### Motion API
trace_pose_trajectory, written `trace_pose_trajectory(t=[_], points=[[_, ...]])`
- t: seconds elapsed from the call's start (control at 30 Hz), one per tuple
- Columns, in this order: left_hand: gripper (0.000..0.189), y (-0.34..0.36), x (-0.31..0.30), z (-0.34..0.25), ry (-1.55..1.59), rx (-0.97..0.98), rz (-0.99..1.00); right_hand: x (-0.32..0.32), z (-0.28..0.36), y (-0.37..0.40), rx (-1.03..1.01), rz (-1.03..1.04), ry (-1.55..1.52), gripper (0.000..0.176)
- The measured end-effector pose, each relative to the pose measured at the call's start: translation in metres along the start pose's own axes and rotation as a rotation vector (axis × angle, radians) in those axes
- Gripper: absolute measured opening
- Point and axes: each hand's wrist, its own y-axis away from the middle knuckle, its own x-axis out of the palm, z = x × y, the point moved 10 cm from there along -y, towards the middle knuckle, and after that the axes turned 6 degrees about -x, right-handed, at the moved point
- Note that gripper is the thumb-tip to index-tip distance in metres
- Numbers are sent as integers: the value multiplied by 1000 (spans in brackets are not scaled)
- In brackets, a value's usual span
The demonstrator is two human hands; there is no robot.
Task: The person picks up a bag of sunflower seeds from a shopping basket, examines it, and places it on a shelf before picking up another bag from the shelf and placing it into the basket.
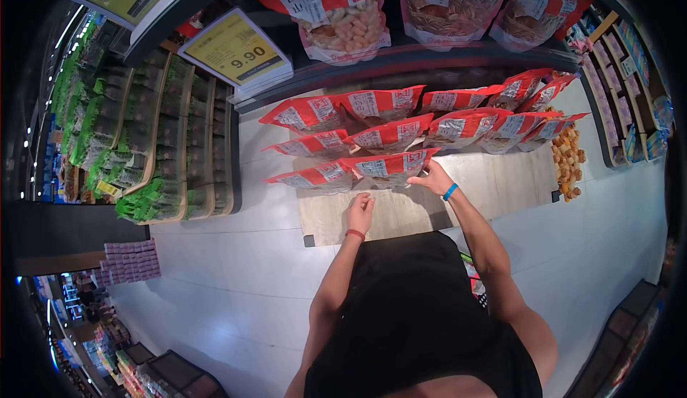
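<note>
Rows of red snack bags stand upright on a low wooden platform (494, 183). My right hand (431, 179), with a blue wristband, is at the lower right edge of a front-row bag (390, 167), its thumb and fingers bent around that edge. My left hand (360, 214), with a red band at the wrist, is just below the gap between this bag and the front-left bag (315, 176). Its fingers are curled together, and what they hold, if anything, is too small to tell.
Above the platform, a dark shelf (401, 58) carries larger red bags (340, 22) and a yellow price sign (240, 53). Green-topped packages (93, 126) fill a rack at the left. Small orange-brown items (567, 154) lie at the platform's right end.
</note>
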Motion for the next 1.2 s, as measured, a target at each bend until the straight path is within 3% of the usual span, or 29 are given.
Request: trace_pose_trajectory(t=[0.1, 0.17, 0.23, 0.3, 0.33, 0.4, 0.47, 0.53, 0.57, 0.63, 0.77, 1.2], points=[[18, 3, -5, 11, 16, -15, -35, -8, -12, 9, -56, -163, 1, 77], [16, 18, -14, -13, -516, 344, -207, -7, -14, 17, -47, -198, 33, 81], [19, 26, -20, -16, -624, 389, -212, -6, -15, 26, -37, -234, 66, 84], [21, 38, -26, -17, -734, 432, -213, -14, -10, 42, -26, -390, 370, 84], [26, 42, -29, -19, -772, 469, -210, -17, 19, 54, -43, -469, 605, 75], [30, 47, -40, -26, -801, 512, -220, -20, 5, 80, 31, -586, 531, 50], [41, 50, -43, -29, -857, 531, -161, -12, -15, 97, 172, -451, 584, 27], [45, 50, -44, -18, -876, 496, -123, -1, -8, 108, 111, -402, 707, 17], [48, 46, -42, -10, -904, 463, -77, 1, -7, 109, 104, -402, 717, 17], [49, 45, -44, -9, -894, 445, -65, 13, 14, 110, -127, -401, 828, 15], [52, 44, -45, -9, -902, 413, -43, 24, 16, 107, -259, -404, 955, 14], [56, 46, -48, -3, -895, 471, -80, 35, 18, 103, -213, -395, 1057, 10]])
